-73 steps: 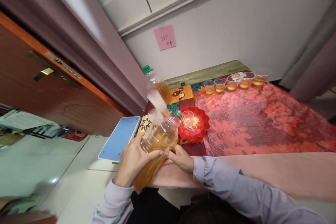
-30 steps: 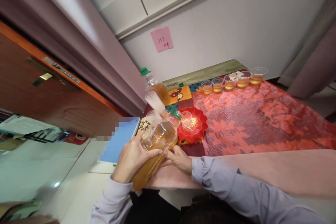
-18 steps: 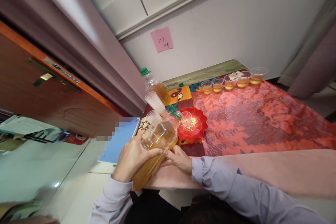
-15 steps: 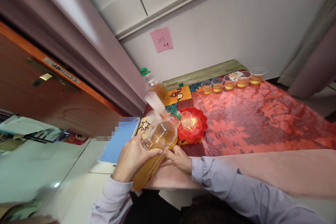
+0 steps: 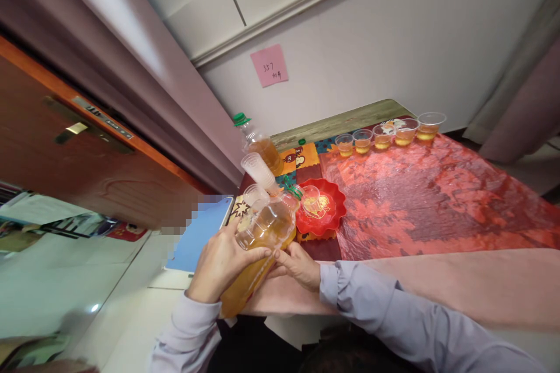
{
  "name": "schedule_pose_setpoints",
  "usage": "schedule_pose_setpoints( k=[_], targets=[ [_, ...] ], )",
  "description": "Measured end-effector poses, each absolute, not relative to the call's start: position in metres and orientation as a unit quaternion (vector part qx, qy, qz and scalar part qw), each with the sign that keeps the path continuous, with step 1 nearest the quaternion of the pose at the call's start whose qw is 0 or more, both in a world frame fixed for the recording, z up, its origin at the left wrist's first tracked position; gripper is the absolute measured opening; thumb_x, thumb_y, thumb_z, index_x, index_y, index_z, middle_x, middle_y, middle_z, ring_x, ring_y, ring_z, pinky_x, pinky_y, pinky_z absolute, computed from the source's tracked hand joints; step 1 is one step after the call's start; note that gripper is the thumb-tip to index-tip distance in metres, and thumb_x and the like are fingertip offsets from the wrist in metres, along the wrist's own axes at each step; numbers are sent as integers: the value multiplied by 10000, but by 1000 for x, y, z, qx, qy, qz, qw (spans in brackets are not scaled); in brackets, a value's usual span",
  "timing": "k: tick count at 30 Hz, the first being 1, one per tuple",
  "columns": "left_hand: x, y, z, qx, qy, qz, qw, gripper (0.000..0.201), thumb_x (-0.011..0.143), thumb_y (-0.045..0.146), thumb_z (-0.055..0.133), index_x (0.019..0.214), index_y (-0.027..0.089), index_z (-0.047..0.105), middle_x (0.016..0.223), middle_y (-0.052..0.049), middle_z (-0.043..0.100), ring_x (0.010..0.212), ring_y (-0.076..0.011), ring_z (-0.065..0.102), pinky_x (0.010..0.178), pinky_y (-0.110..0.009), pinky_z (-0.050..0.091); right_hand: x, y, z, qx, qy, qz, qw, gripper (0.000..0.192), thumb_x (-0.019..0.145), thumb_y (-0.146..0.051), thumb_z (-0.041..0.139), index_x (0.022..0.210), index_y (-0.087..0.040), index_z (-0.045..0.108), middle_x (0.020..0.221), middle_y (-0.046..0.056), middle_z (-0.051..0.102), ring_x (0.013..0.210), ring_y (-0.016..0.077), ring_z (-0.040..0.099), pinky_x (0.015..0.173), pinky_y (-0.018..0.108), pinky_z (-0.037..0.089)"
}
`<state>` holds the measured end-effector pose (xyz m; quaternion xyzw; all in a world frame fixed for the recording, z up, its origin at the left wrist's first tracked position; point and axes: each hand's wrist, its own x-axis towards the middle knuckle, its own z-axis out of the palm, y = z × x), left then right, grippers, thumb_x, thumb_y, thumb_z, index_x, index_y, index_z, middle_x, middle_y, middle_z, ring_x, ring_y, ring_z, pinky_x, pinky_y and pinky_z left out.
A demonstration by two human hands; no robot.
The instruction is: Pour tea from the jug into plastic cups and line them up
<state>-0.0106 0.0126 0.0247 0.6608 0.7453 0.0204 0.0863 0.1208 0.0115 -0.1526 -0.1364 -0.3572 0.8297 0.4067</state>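
A large clear bottle (image 5: 273, 221) of amber liquid is tilted, its green-ringed neck pointing up and to the right. My left hand (image 5: 223, 259) wraps its left side, and my right hand (image 5: 297, 266) grips its right side, the thumbs almost meeting. The bottle's mouth is by a clear plastic cup (image 5: 311, 199) on a red scalloped plate (image 5: 335, 218); whether liquid is flowing I cannot tell. Behind the bottle lie a stack of clear cups (image 5: 259, 172) and another clear cup (image 5: 256, 195).
A second bottle (image 5: 265, 148) with a green cap stands at the table's back left, near a loose green cap (image 5: 301, 141). Several cups (image 5: 382, 139) holding amber liquid line the back edge. A blue board (image 5: 201, 233) is left of the table (image 5: 437, 204).
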Motion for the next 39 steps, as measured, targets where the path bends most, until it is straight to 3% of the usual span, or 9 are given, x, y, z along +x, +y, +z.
schedule_pose_setpoints(
  k=[25,39],
  targets=[
    [-10,13,25,654,750,12,102,786,675,655,800,1301,228,590,1126,-110,772,1047,-338,723,835,-378,494,122,12,-150,-130,-349,834,408,826,759,-754,785,1307,-151,645,1126,147,764,1000,299,770,993,570,577],
    [-11,13,26,662,741,38,108,740,657,637,806,1264,256,623,1099,-74,792,1040,-326,740,848,-374,525,121,12,-152,-133,-346,832,413,788,754,-759,786,1264,-177,640,1128,129,761,963,272,773,968,534,595]
  ],
)
